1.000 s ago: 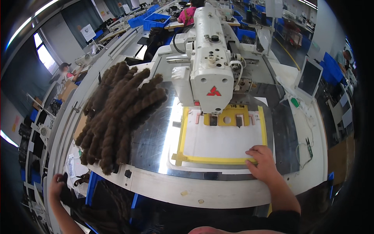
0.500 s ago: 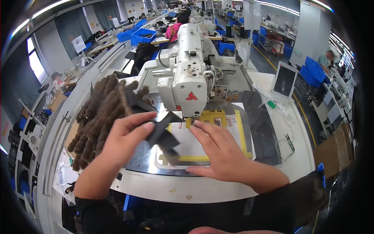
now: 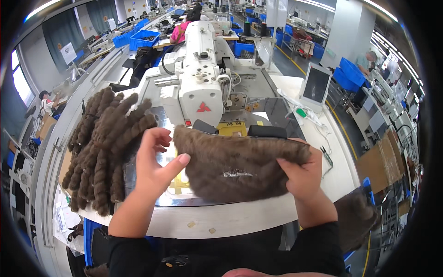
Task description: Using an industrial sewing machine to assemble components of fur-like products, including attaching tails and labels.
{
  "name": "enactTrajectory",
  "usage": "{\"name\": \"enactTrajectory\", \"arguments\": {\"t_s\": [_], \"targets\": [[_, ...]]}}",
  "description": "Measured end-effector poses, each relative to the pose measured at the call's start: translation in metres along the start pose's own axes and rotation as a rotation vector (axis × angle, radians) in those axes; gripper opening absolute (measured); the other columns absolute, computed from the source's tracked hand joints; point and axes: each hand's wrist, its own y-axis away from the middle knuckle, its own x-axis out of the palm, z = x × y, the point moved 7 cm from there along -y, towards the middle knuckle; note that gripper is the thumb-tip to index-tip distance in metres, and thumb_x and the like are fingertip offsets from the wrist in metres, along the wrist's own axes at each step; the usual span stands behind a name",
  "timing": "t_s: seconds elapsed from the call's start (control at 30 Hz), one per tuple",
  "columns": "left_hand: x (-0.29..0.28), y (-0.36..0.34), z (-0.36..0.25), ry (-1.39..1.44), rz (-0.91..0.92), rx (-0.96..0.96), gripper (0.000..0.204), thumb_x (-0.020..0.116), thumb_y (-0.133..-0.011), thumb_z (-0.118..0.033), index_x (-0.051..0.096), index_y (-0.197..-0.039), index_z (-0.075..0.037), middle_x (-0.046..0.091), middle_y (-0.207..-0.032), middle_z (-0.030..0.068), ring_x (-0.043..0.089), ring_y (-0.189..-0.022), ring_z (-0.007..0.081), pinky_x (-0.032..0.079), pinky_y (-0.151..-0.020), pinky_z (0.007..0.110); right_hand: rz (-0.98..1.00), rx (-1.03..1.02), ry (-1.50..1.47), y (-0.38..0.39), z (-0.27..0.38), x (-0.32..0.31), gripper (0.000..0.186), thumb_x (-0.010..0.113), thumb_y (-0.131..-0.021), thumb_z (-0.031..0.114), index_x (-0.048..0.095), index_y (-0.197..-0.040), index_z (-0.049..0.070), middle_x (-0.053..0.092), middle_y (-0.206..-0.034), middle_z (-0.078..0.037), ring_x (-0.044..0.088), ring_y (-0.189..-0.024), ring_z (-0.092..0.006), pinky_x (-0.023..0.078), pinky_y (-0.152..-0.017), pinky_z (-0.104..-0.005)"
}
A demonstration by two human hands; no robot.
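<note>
Two hands' grip (image 3: 157,161) (image 3: 302,173) around fur piece (image 3: 235,168)

The fur piece (image 3: 240,166) hides the yellow frame (image 3: 182,184), the needle area and most right hand (image 3: 302,177) fingers.

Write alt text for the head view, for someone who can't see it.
Both hands hold a brown fur piece up over a white table: the left hand at its left end, the right hand at its right end. Behind it stands a white sewing machine; a pile of rolled brown fur pieces lies to the left.
</note>
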Motion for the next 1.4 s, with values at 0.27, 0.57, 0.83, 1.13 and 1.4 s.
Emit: {"name": "enactTrajectory", "arguments": {"t_s": [0.27,0.57,0.83,1.13,1.4], "targets": [[0.062,0.033,0.066,0.872,0.492,-0.645,0.049,0.074,-0.085,0.005,0.059,-0.131,0.011,0.071,-0.120,0.0142,0.068,-0.110,0.0201,0.054,-0.097,0.036,0.035,0.772,-0.801,0.034,-0.104,0.040,0.032,0.061,-0.095,-0.005,0.064,-0.127,-0.005,0.070,-0.124,-0.015,0.070,-0.111,-0.0250,0.057,-0.100,-0.0414],[0.115,0.051,0.159,0.499,0.579,-0.878,0.073,0.082,-0.075,0.004,0.052,-0.141,0.011,0.070,-0.112,0.0151,0.069,-0.104,0.0243,0.053,-0.097,0.036,0.467,0.799,-0.209,0.026,-0.191,0.062,0.035,0.073,-0.088,0.004,0.068,-0.122,-0.004,0.072,-0.111,-0.008,0.066,-0.100,-0.0142,0.053,-0.090,-0.0308],[0.142,0.015,0.175,0.392,0.572,-0.711,0.038,0.084,-0.080,-0.010,0.070,-0.112,0.003,0.071,-0.090,0.0101,0.066,-0.082,0.0185,0.052,-0.078,0.033,0.314,0.572,-0.048,-0.011,-0.226,0.072,0.021,0.074,-0.090,0.010,0.070,-0.104,-0.005,0.072,-0.087,-0.006,0.063,-0.079,-0.0100,0.050,-0.072,-0.0292],[0.112,0.033,0.190,-0.195,0.486,-0.642,0.029,0.079,-0.084,-0.020,0.069,-0.080,0.007,0.064,-0.066,0.0145,0.063,-0.062,0.0231,0.049,-0.061,0.041,0.203,0.810,0.192,0.006,-0.245,0.022,0.022,0.076,-0.089,0.015,0.066,-0.078,-0.002,0.071,-0.070,-0.008,0.065,-0.058,-0.0116,0.048,-0.051,-0.0286],[0.111,0.010,0.203,-0.181,0.381,-0.825,0.028,0.065,-0.085,-0.021,0.074,-0.081,0.005,0.069,-0.066,0.0153,0.070,-0.067,0.0269,0.055,-0.067,0.039,0.126,0.810,0.436,-0.019,-0.250,-0.004,0.026,0.074,-0.089,0.013,0.064,-0.069,0.001,0.066,-0.064,-0.007,0.062,-0.054,-0.0117,0.046,-0.048,-0.0287]]}}
